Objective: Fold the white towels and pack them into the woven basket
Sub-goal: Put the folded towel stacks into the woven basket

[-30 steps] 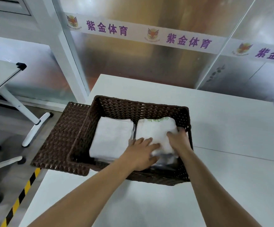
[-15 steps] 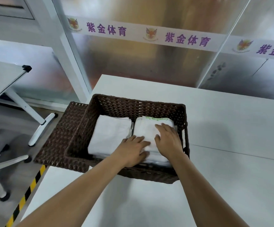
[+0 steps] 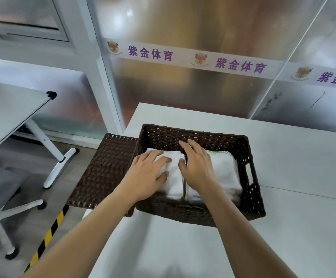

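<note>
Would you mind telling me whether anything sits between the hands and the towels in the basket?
Nothing visible does: the left hand and right hand lie flat on the folded towels inside the woven basket.

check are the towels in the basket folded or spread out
Folded: two white towel stacks lie side by side inside the woven basket.

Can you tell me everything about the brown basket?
The woven basket is dark brown and rectangular, made of what looks like plaited wicker with small gaps in the weave. It has upright walls, an open top and a handle slot in its right end. It sits on the white table, with a flat woven lid of the same brown weave lying against its left side. Inside are two stacks of folded white towels side by side. The left hand and right hand press flat on the towels.
</note>
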A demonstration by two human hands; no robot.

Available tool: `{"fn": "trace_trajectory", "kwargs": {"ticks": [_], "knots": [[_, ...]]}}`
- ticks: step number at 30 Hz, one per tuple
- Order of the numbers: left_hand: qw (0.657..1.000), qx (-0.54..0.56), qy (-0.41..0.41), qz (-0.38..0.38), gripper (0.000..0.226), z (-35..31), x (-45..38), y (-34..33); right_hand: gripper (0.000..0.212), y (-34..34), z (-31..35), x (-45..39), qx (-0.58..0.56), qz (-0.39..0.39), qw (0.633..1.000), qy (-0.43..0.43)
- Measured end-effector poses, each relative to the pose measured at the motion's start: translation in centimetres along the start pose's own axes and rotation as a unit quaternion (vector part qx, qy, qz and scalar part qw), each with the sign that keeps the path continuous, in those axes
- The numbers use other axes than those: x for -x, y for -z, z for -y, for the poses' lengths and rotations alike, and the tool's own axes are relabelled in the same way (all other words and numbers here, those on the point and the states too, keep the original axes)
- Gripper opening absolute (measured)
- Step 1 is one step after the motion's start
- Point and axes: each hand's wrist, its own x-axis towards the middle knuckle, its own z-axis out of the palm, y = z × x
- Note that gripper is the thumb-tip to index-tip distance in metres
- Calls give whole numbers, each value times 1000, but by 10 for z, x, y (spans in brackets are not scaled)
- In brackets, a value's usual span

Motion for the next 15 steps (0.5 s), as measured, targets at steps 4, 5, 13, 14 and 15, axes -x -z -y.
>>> {"fn": "trace_trajectory", "kwargs": {"ticks": [4, 5, 13, 14, 15], "knots": [[999, 5, 1, -36, 40, 46, 22, 29, 57, -22, 52, 0, 0, -10, 1000, 11], [999, 4, 7, -43, 39, 60, 28, 35, 57, -28, 67, -1, -2, -12, 1000, 10], [994, -25, 59, -85, 32, 166, 75, 56, 49, -75, 172, 5, -10, -57, 997, 53], [994, -22, 65, -88, 31, 177, 81, 53, 49, -82, 184, 7, -6, -55, 997, 61], [993, -18, 69, -90, 30, 187, 86, 49, 49, -91, 195, 10, -3, -52, 996, 69]]}}
